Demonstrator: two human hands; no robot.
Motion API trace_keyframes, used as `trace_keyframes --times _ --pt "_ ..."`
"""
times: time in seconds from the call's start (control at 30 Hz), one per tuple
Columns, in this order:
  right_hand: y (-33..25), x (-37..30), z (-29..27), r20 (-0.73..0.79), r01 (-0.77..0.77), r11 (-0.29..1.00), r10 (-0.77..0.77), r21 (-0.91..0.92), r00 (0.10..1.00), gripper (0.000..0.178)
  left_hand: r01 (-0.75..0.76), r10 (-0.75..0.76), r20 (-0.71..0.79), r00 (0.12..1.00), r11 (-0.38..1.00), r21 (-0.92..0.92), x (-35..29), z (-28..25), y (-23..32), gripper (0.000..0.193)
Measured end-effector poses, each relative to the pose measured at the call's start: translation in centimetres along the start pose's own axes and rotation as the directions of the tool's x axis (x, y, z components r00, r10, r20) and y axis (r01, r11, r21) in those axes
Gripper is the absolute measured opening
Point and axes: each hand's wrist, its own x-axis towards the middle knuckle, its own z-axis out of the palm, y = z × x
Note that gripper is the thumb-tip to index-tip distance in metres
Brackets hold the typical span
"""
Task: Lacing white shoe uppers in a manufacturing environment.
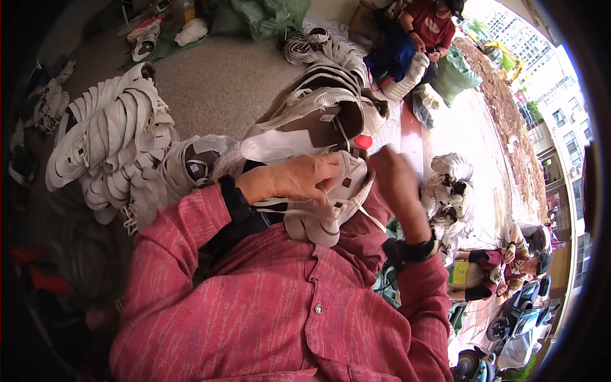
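Pale shoe (pixel 352 190) in the lap, left hand (pixel 296 178) closed against its side

The left hand lies over the shoe with its fingers bent and pressed to the upper, the thumb side nearest the body; it seems to have the shoe in a steadying grip. The right hand (pixel 398 181) is raised just beside the shoe on the other side, fingers curled well in. It is partly blurred (the fingertips turn away from view), so I cannot tell whether it has hold of anything.

The shoe sits between the two hands, on the near side of the left fingers and close against the red shirt (pixel 267 318). A white lace (pixel 370 215) hangs loose from it, below the right hand. Just beyond the left hand, a larger-looking open shoe (pixel 299 121) with a brown lining fronts a row of others; left of that hand stands a long pile of pale shoes (pixel 114 127), and to the right of the right hand is another shoe cluster (pixel 452 184).

The shoe should be light, its upper soft and easily dented, the sole stiffer; nothing about it looks fragile or very slippery. A firm hold would suit the sole edge or the stiffer end, leaving the opening free. The lace, thin and limp, would be best pinched between fingertips close to where it leaves the upper.
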Motion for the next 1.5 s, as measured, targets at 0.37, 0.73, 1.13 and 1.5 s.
trace_keyframes --times 0.37,0.73,1.13,1.5 --pt "2.4 -2.2 0.6 0.529 -0.106 -0.766 0.330 0.634 0.782 0.015 0.147 -0.017 -0.182 0.983 0.667 0.731 1.2 5.2 4.9 0.045" --pt "20.0 -6.4 -4.0 0.438 0.245 -0.633 0.717 0.734 0.542 0.011 0.287 -0.287 0.006 0.958 0.957 0.044 1.4 1.9 2.0 0.019" --pt "42.2 -23.6 -13.9 0.256 0.338 -0.760 0.543 0.555 0.800 0.015 0.210 -0.216 0.030 0.976 0.969 0.131 2.2 2.5 2.5 0.028" --pt "25.1 -20.5 -9.1 -0.077 0.130 -0.019 0.717 0.991 0.693 0.034 -0.078 -0.123 0.269 0.955 0.772 0.631 4.1 10.7 5.1 0.046"
